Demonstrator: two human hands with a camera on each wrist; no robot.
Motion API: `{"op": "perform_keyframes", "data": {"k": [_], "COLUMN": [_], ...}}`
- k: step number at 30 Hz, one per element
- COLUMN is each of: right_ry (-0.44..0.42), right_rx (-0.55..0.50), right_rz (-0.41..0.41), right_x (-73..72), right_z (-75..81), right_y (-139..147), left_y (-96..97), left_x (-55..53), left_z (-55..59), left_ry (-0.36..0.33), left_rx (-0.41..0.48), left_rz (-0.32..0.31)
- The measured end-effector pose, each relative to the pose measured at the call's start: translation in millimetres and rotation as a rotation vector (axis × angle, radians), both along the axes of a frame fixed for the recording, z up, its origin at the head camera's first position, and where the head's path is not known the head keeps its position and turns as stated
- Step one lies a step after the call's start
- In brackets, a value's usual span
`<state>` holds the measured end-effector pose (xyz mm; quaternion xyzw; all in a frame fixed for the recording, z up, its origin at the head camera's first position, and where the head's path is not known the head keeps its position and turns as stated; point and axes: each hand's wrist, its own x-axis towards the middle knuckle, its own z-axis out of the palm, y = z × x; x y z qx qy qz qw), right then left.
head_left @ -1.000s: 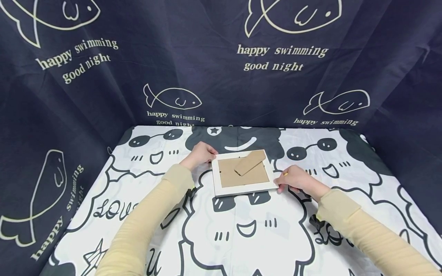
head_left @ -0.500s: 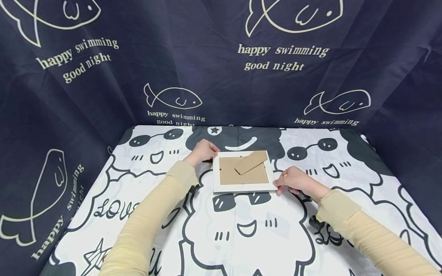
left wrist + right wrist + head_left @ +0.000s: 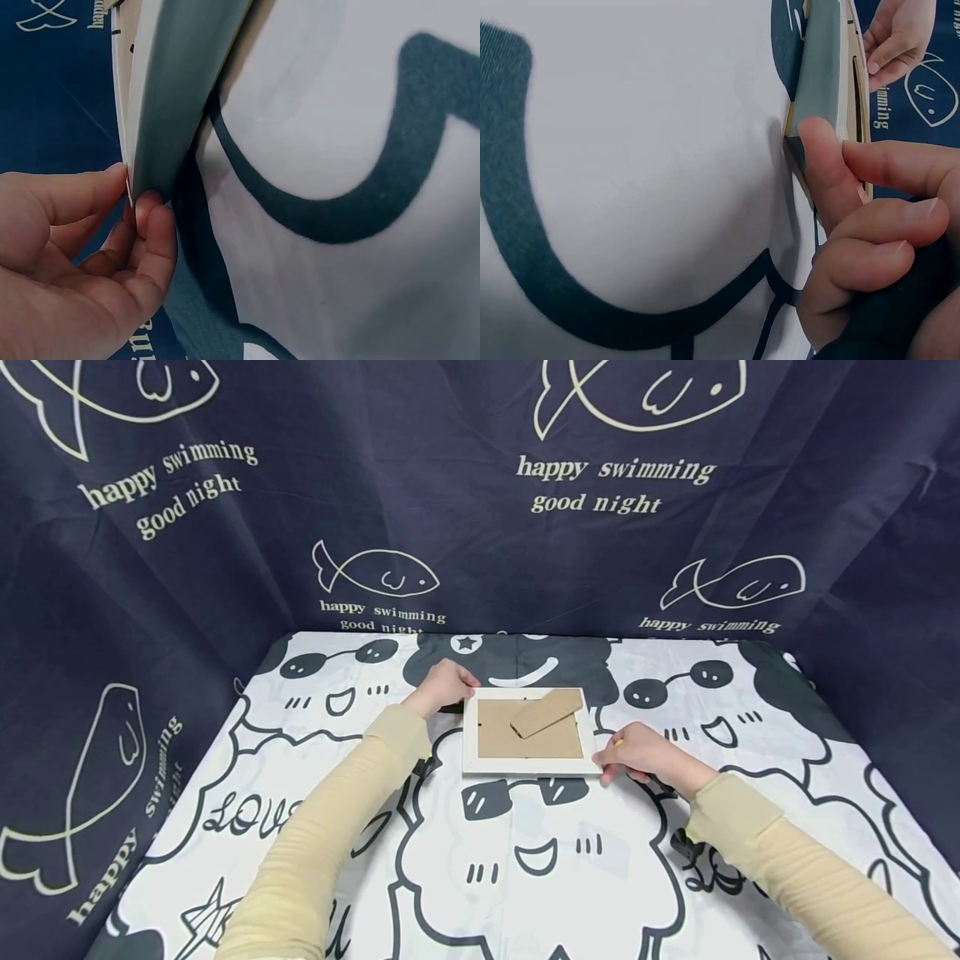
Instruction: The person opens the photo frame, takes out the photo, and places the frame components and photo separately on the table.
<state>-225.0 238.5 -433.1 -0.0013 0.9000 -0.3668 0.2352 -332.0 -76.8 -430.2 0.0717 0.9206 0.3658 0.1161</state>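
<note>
A white picture frame [image 3: 525, 767] lies face down, its brown backing board [image 3: 491, 743] upward. Across that board a brown easel stand [image 3: 551, 712] slants toward the far right corner. At the far left corner my left hand [image 3: 444, 683] pinches the frame between thumb and fingers. My right hand [image 3: 636, 750] grips the near right corner. From the left wrist, the frame's side edge [image 3: 180, 90] rises steeply out of the left hand's fingers [image 3: 90, 196]. In the right wrist view, a fingertip [image 3: 821, 142] presses against the frame's outer edge [image 3: 821, 75].
The table is covered by a white cloth [image 3: 525, 902] printed with dark cartoon sheep and lettering. Dark blue curtains [image 3: 480, 460] with fish drawings stand behind the table and at both sides.
The frame's left side has shifted slightly away from me, so its near edge now runs level instead of slanting. My left hand moved with it, while the right hand stayed nearly in place.
</note>
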Motion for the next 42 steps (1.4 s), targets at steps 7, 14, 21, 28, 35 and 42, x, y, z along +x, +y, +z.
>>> {"op": "perform_keyframes", "data": {"k": [7,14,21,28,35,42], "right_ry": [0.004,-0.013,-0.022,-0.024,-0.002,-0.009], "right_rx": [-0.025,-0.023,0.000,-0.014,0.009,0.052], "right_rz": [0.005,0.008,0.050,0.107,0.132,0.083], "right_x": [0.0,-1.8,-3.4,-10.0,-22.0,-39.1], "right_z": [-1.8,-3.6,5.6,13.8,19.0,22.1], "right_y": [1,2,1,4,6,10], "left_y": [-0.1,-3.2,-9.1,-11.3,-16.4,-22.0], "left_x": [0.6,1.8,6.6,23.9,43.2,56.8], "left_z": [-1.0,-2.5,-3.5,1.7,2.6,0.9], "left_ry": [0.008,0.033,0.036,0.033,-0.014,-0.066], "left_rx": [-0.005,-0.009,0.026,0.022,0.016,-0.008], "left_rz": [-0.013,-0.040,-0.033,-0.022,-0.032,-0.065]}}
